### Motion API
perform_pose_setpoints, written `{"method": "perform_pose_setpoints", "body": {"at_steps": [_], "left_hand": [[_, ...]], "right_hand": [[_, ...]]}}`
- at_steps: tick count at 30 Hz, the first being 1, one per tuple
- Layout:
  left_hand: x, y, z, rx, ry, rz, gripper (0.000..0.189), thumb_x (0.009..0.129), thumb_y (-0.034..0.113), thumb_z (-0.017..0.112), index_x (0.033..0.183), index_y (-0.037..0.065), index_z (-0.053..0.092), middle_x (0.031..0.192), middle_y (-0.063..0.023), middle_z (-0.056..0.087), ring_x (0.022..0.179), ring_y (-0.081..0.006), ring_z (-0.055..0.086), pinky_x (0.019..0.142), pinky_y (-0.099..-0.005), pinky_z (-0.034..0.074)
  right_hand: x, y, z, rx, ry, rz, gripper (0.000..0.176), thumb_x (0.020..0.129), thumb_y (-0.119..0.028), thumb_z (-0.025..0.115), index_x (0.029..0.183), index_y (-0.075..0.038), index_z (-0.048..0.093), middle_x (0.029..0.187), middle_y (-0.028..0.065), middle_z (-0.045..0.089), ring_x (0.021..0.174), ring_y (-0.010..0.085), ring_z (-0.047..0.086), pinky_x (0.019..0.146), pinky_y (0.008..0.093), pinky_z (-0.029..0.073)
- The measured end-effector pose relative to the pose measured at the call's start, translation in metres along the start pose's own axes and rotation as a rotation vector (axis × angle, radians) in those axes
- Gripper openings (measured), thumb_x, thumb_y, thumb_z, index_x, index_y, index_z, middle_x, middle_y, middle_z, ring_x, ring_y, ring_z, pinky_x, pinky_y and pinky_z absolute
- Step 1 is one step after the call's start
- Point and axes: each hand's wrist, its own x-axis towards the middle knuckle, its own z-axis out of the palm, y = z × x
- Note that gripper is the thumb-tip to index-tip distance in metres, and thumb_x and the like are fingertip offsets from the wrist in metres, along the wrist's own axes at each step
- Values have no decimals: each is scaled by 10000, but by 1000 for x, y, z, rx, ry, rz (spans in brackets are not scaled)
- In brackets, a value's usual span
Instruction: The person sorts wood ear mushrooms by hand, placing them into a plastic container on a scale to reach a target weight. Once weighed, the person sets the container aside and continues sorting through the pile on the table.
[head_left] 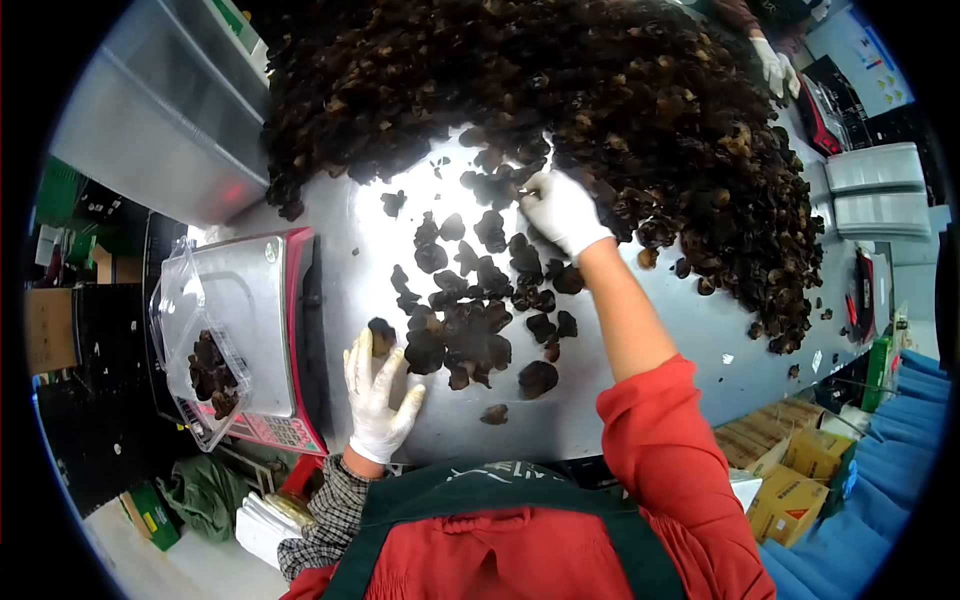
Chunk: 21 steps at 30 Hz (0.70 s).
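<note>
My right hand (562, 213), in a white glove, reaches to the front edge of a large heap of dark wood ear mushrooms (500, 75). Its fingers are pinched together at a wood ear mushroom (497, 186); the fingertips partly hide the grip. My left hand (379, 395), also gloved, rests low over the metal table with fingers apart. A single dark mushroom (381, 337) is at its fingertips, touching or just beside them. Between both hands lie loose mushrooms (470, 338), spread out in a patch.
At left, a clear plastic box (207, 395) holding some mushrooms sits tilted on a red-edged scale (245, 320). A large translucent bin (165, 110) stands behind it. Stacked clear trays (878, 190) are at right. Another person's gloved hand (775, 68) is at the far right.
</note>
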Motion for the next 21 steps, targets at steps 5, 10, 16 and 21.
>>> {"method": "perform_pose_setpoints", "body": {"at_steps": [5,10,16,21], "left_hand": [[35,-2,7,-57,100,51,510,752,187,723,1225,64,578,1438,-279,338,1320,-431,339,1097,-546,237],[105,-2,27,-53,226,104,405,773,124,701,1155,36,600,1376,-255,422,1243,-421,417,1037,-479,345],[187,-20,50,-195,-130,-365,390,800,239,650,1114,8,627,1037,-186,651,937,-295,639,846,-359,493],[210,-46,48,-315,-252,-425,242,787,171,688,934,-19,654,799,-72,658,712,-154,619,682,-281,506]], "right_hand": [[-66,31,-53,556,309,10,167,848,-91,627,983,0,670,932,58,679,823,116,605,765,238,478],[-240,57,-125,600,197,417,115,891,-120,623,873,-6,628,772,35,612,678,107,580,647,253,491],[-451,146,-100,-147,11,818,422,762,-116,704,1151,11,603,1125,156,604,1052,275,578,938,349,453],[-402,99,-102,97,186,718,408,812,-45,656,1204,21,564,1148,160,584,1046,253,556,939,304,420]]}}
